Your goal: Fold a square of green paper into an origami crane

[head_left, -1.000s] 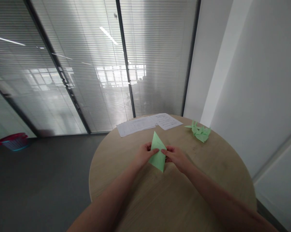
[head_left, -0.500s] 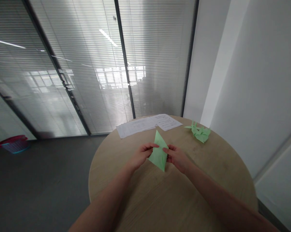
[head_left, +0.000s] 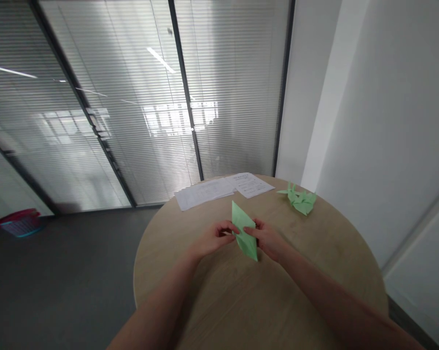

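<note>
A folded sheet of light green paper (head_left: 244, 218) is held over the middle of the round table, one pointed corner up and another down. My right hand (head_left: 266, 237) grips its right edge, thumb in front and the other fingers mostly hidden behind. On the left side, my left hand (head_left: 219, 237) pinches the paper's edge between thumb and fingers. Farther back to the right lie folded green paper figures (head_left: 302, 201), apart from both hands.
The round wooden table (head_left: 204, 311) carries white printed sheets (head_left: 208, 193) along its far edge. A red and blue basket (head_left: 19, 223) stands on the floor at the far left. Glass panels with blinds (head_left: 237, 97) rise behind the table, and a white wall (head_left: 387, 146) is at right.
The green paper has turned, its left corner folded in, so it looks narrower, and its lower tip has shifted right. My left hand's fingers have moved along its left edge.
</note>
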Demonstrator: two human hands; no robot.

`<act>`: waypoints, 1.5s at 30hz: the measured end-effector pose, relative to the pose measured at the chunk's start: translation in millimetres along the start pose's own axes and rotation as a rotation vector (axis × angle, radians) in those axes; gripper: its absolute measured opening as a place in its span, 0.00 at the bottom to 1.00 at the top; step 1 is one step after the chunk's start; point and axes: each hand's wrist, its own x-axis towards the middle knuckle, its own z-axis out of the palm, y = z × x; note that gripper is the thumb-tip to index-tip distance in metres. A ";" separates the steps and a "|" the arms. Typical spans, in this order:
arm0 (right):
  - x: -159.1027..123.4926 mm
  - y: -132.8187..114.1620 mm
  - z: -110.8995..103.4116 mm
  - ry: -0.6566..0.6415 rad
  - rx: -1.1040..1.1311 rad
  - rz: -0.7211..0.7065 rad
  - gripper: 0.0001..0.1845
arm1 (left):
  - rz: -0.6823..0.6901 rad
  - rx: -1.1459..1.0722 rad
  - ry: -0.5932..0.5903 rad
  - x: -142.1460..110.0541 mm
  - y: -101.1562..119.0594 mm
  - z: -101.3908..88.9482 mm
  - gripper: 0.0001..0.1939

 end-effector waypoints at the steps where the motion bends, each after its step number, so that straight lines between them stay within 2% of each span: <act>1: -0.2 0.5 0.1 0.007 -0.012 0.000 0.21 | 0.015 0.026 0.000 0.5 -0.7 0.3 0.10; 4: -1.4 1.5 2.0 0.023 -0.045 0.000 0.20 | 0.056 0.090 0.029 2.0 -2.8 0.9 0.10; 9: -4.8 0.2 9.5 0.005 -0.042 0.001 0.22 | 0.036 0.180 0.165 4.8 -12.4 3.2 0.10; 16: -7.8 -2.1 14.2 -0.078 -0.009 -0.014 0.24 | 0.039 0.163 0.294 8.3 -17.4 13.0 0.08; 22: -9.8 -3.5 14.0 -0.144 -0.017 -0.021 0.25 | 0.031 0.165 0.366 9.5 -19.0 17.7 0.11; 28: -9.5 -3.5 13.5 -0.092 -0.074 -0.026 0.24 | 0.024 0.146 0.399 9.8 -19.2 22.0 0.15; 31: -8.4 -3.4 13.5 -0.050 -0.094 -0.025 0.23 | 0.008 0.026 0.371 10.0 -14.9 23.2 0.22; 34: -7.3 -3.6 13.1 -0.005 -0.095 -0.034 0.21 | -0.076 -0.128 0.328 9.6 -11.3 23.7 0.31; 38: -5.7 -2.7 11.9 0.052 -0.088 -0.042 0.19 | -0.191 -0.135 0.228 9.1 -13.5 25.0 0.22; 45: -5.0 0.3 12.8 0.047 -0.099 -0.066 0.20 | -0.245 -0.070 0.329 11.8 -21.1 28.4 0.20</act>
